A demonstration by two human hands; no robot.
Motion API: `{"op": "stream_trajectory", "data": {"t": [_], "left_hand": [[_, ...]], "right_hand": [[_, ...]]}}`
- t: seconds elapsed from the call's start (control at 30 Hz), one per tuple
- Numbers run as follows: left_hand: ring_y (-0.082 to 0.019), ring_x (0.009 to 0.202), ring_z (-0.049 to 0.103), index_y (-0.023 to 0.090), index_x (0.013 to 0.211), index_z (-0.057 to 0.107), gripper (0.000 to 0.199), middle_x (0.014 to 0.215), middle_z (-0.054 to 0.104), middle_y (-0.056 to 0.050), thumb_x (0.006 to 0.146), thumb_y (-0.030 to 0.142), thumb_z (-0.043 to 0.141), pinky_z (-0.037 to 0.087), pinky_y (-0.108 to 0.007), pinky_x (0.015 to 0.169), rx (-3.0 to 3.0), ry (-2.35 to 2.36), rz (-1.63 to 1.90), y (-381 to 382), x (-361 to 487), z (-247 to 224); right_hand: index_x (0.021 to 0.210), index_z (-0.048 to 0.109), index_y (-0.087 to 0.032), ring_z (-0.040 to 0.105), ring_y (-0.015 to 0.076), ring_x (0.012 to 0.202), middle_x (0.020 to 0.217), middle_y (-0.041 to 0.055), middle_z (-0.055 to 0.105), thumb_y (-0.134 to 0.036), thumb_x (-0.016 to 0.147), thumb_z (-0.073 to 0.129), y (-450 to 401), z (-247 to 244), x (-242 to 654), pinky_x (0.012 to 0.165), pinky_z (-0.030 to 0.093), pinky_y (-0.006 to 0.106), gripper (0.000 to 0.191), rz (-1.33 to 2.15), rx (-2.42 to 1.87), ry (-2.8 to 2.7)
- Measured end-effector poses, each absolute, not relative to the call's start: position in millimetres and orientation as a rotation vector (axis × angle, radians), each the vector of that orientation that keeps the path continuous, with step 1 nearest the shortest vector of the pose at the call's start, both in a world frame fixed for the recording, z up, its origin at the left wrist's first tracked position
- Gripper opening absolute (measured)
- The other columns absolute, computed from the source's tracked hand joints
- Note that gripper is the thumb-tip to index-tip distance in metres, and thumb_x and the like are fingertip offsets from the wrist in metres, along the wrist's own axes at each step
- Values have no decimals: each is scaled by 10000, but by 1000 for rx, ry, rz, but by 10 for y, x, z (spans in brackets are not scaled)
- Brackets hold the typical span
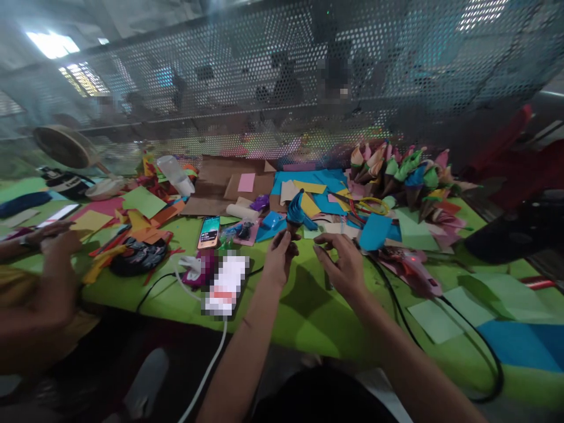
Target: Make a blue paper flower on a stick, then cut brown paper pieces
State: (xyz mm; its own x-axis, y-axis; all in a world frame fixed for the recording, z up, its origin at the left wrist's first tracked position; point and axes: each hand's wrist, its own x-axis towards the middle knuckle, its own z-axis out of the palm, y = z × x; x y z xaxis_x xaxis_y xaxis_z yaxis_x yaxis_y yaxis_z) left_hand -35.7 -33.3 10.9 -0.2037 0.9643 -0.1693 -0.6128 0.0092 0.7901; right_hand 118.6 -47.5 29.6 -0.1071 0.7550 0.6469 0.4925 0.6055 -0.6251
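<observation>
here, left fingers (286, 239) hold blue paper twist (295, 210)

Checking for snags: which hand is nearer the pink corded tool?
Right: the right hand is apart, left of the pink tool; the left hand, holding blue paper, is farther left.

Left of the clear bottle (175, 174) are a round fan (66, 147) and a black container (64, 183). In front of the clear bottle lies a lit phone (208, 232); nearer still, a second phone (227, 286) trails a white cable (211, 358). Behind the clear bottle rises a perforated partition (247, 76).
</observation>
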Motion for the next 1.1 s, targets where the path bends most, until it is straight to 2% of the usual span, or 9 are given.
{"op": "stream_trajectory", "data": {"t": [0.13, 0.33, 0.6, 0.67, 0.83, 1.1], "left_hand": [[-49, 549, 527, 171, 874, 646, 555, 734, 674, 19, 494, 421, 963, 407, -203, 542, 447, 803, 1514, -332, -378, 129], [-48, 558, 531, 167, 844, 648, 439, 728, 675, 17, 576, 358, 939, 409, -201, 553, 506, 739, 1504, -329, -402, 98], [-105, 713, 644, 168, 860, 691, 442, 802, 724, -9, 549, 342, 952, 463, -224, 651, 587, 715, 1390, -361, -348, 95], [-108, 718, 646, 167, 855, 701, 473, 813, 725, -7, 514, 363, 965, 460, -223, 647, 622, 726, 1360, -359, -330, 75], [-90, 645, 607, 168, 883, 717, 520, 796, 709, 7, 490, 401, 965, 448, -233, 624, 733, 838, 1275, -325, -316, -2], [-78, 599, 534, 165, 821, 720, 539, 712, 662, 20, 494, 546, 919, 416, -236, 627, 1053, 961, 1207, -297, -284, 14]], "right_hand": [[937, 646, -245, 656, 239, 808, 873, 58, 712, -354, 944, 557, -432, 234, 1165, 711, 521, 371, 140, 405, -1025, -1690], [973, 652, -227, 664, 244, 858, 936, 77, 728, -410, 918, 585, -368, 149, 1149, 741, 531, 377, 203, 561, -1053, -1623], [1126, 665, -220, 631, 232, 860, 1103, 100, 718, -478, 832, 666, -328, 107, 1082, 744, 497, 364, 391, 815, -1012, -1577], [1102, 672, -218, 618, 225, 843, 1071, 89, 713, -489, 797, 693, -312, 100, 1067, 728, 479, 350, 408, 892, -1001, -1521], [880, 663, -217, 585, 196, 745, 846, 37, 676, -516, 712, 741, -261, 99, 1068, 663, 450, 316, 351, 995, -986, -1367], [884, 654, -212, 593, 164, 658, 812, 18, 662, -534, 660, 780, -173, 65, 1097, 623, 494, 310, 412, 1081, -956, -1265]]}}
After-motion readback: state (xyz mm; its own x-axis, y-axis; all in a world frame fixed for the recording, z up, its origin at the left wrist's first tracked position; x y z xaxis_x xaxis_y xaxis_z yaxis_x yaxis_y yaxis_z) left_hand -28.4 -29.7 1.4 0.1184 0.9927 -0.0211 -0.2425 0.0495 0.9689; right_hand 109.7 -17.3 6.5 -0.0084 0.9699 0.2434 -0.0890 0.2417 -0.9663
